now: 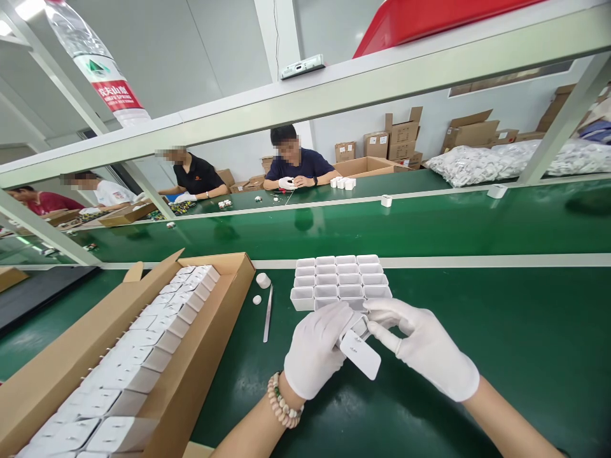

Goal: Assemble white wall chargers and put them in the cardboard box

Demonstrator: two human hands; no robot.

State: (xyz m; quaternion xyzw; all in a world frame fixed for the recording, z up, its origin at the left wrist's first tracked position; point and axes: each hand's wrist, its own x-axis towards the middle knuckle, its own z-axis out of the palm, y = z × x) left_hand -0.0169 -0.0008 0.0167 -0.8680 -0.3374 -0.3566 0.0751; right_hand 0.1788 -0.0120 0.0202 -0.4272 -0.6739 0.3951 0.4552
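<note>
We note a smooth light-grey panelled wall (219, 51) at upper left, marked by a thin dark seam, with a plain white square-edged column (286, 38) beside it. A bright white ceiling lamp (28, 7) is lit in the upper left corner. We find a long pale-green metal shelf beam (238, 111) crossing the view, carried on pale metal posts (561, 127). Below lie glossy green worktops (515, 343), separated by a pale narrow strip (453, 261). Brown cardboard cartons (403, 133) stand along the white far wall (353, 128).
</note>
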